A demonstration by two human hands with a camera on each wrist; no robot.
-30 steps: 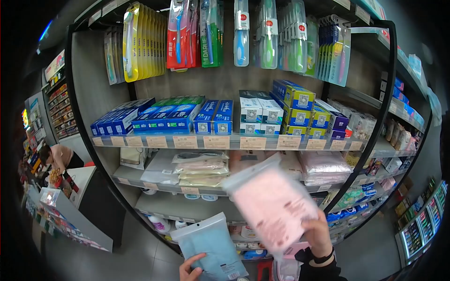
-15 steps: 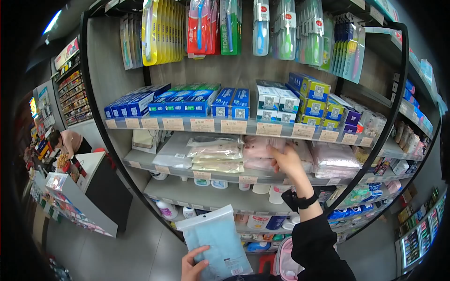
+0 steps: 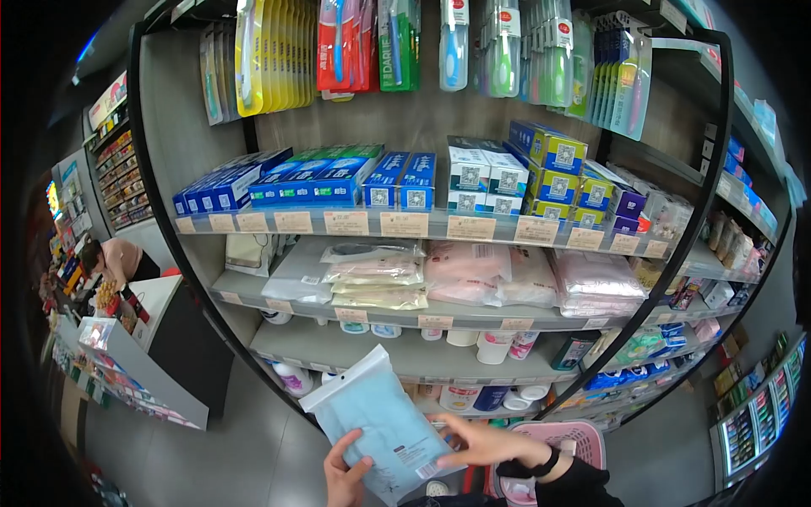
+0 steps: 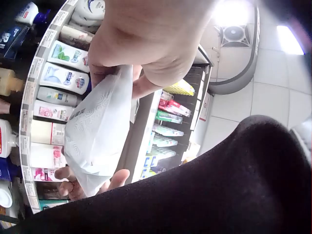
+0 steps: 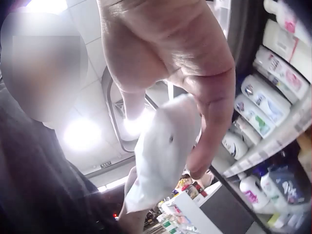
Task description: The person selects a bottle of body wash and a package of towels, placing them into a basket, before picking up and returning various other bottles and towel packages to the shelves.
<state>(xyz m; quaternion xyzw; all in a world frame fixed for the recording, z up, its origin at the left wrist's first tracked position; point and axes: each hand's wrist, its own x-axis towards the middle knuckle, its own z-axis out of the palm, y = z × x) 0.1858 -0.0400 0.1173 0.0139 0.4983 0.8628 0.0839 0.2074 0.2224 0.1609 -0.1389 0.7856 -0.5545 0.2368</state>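
Note:
My left hand (image 3: 345, 469) holds a packaged blue towel (image 3: 380, 422) by its lower left side, thumb and fingers across its front. The clear bag has a white top strip with a hang hole and a barcode label near the bottom; it tilts to the left. My right hand (image 3: 481, 441) grips the same package at its lower right corner. In the right wrist view, thumb and fingers stand on either side of the bag (image 5: 168, 146). Pink packaged towels (image 3: 469, 270) lie flat on the shelf ahead, apart from both hands.
Toothpaste boxes (image 3: 317, 179) line the shelf above, under hanging toothbrushes (image 3: 346, 42). Bottles (image 3: 494, 346) stand on a lower shelf. A pink basket (image 3: 583, 435) is below my right forearm. At the left a person (image 3: 122, 258) leans by a counter (image 3: 169, 304).
My right hand first held a pink packaged towel, then laid it on the shelf and let go. It has since come down to the blue package, which my left hand held throughout.

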